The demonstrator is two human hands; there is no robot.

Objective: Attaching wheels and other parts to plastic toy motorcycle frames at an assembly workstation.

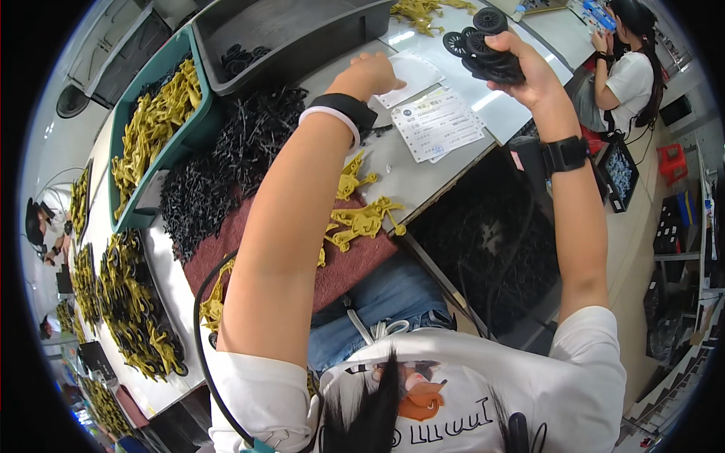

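Padding: maroon cloth with a coarse, fuzzy nap (370,264); yellow moulded-plastic frames with thin, angular limbs (366,219) lie on it.
Loose stock: heap of thin, black, spiky plastic parts (242,143), tangled, partly on the cloth.
Containers: teal, straight-walled plastic bin (198,66) filled with yellow parts; beside it, dark grey rectangular plastic tub (317,38) with black round parts at one end.
Paper: flat white printed sheets (438,124), overlapping, near the edge of the smooth pale grey tabletop (427,180).
Clearance: right hand (525,72) is raised, with open space around its forearm; left hand (368,75) is between the grey tub and the sheets.
Right fingers: closed around the wheels.
Left fingers: bent, one digit extended toward the paper; whether they grip anything cannot be told.
Wheels: black, round, thin-spoked wheels (477,47), clustered and overlapping in the right hand; rims dark, spokes radial.
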